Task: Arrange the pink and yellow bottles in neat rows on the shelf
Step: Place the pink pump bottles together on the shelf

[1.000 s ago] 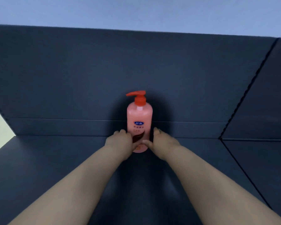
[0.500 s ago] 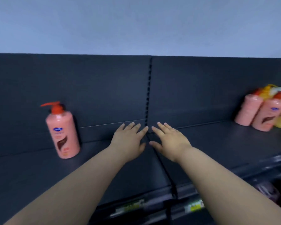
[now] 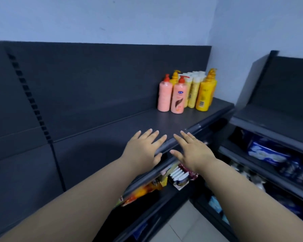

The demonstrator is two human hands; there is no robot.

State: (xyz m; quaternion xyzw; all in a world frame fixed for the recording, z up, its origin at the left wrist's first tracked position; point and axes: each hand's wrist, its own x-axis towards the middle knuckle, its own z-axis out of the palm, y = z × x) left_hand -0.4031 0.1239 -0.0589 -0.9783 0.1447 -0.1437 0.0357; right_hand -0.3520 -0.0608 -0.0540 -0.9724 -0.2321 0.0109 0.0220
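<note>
One pink bottle placed and now out of view, the empty, spread left hand [image 3: 143, 149] and right hand [image 3: 192, 151] move toward the far-right bottles [image 3: 178, 99] on the shelf [image 3: 112, 133].

One wide-angle view, worn on the head, looks forward and down along both forearms onto the dark shelf [image 3: 112, 133]; the left hand [image 3: 143, 149] and right hand [image 3: 194, 151] lie close to the lens near frame centre. The cluster of bottles [image 3: 177, 100] stands farther off at 1 o'clock; a second shelving unit [image 3: 278, 84] fills 3 o'clock.
</note>
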